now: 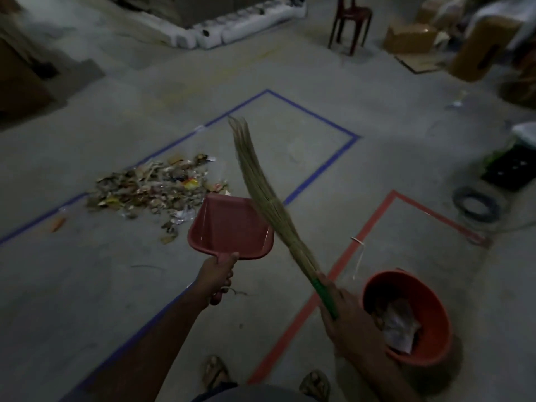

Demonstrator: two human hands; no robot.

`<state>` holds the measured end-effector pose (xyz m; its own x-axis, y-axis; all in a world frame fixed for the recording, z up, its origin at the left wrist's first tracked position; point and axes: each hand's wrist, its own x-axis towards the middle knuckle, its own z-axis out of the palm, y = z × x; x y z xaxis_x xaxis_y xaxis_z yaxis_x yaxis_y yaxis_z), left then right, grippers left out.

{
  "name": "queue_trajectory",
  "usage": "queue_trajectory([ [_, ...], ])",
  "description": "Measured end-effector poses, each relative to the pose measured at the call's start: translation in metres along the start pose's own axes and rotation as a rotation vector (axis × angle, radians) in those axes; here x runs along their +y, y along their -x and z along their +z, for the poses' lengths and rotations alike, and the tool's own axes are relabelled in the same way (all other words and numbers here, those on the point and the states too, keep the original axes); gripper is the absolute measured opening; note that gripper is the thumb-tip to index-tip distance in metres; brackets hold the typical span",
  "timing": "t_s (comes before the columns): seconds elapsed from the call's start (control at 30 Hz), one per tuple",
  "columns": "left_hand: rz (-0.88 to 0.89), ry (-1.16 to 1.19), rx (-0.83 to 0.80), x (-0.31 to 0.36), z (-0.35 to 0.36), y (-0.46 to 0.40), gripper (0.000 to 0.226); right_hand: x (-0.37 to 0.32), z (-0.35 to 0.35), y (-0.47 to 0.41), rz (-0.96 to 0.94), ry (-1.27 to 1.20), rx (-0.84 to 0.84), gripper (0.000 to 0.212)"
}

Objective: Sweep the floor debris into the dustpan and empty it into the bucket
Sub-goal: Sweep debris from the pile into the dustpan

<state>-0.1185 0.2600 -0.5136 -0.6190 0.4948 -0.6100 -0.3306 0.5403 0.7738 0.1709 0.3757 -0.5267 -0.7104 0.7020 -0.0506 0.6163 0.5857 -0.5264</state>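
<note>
A heap of paper scraps and debris lies on the concrete floor inside a blue tape outline. My left hand grips the handle of a red dustpan, held in the air just right of the heap; the pan looks bare inside. My right hand is closed on the green handle of a straw broom, whose bristles point up and away over the floor. A red bucket stands at the lower right inside a red tape outline, with crumpled scraps in it.
A dark red chair stands at the back. Cardboard boxes fill the back right, white sacks the back middle. A coiled hose and a dark crate sit at the right. My sandalled feet are at the bottom.
</note>
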Motion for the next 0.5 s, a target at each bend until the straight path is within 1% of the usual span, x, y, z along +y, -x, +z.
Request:
queue_trajectory([
  [0.13,0.005,0.058,0.054,-0.016,-0.079,-0.010,0.041,-0.062,0.031,-0.030,-0.087,0.067,-0.019,0.076],
  [0.23,0.005,0.085,0.089,-0.027,-0.136,-0.024,0.040,-0.109,0.055,-0.049,-0.124,0.089,-0.072,0.083],
  [0.33,0.002,0.102,0.164,-0.034,-0.190,-0.036,0.038,-0.151,0.083,-0.065,-0.156,0.096,-0.091,0.088],
  [0.43,-0.021,0.122,0.258,-0.041,-0.240,-0.037,0.031,-0.179,0.111,-0.079,-0.161,0.071,-0.129,0.085],
  [0.5,-0.042,0.149,0.297,-0.051,-0.273,-0.038,0.031,-0.195,0.124,-0.089,-0.185,0.066,-0.156,0.080],
])
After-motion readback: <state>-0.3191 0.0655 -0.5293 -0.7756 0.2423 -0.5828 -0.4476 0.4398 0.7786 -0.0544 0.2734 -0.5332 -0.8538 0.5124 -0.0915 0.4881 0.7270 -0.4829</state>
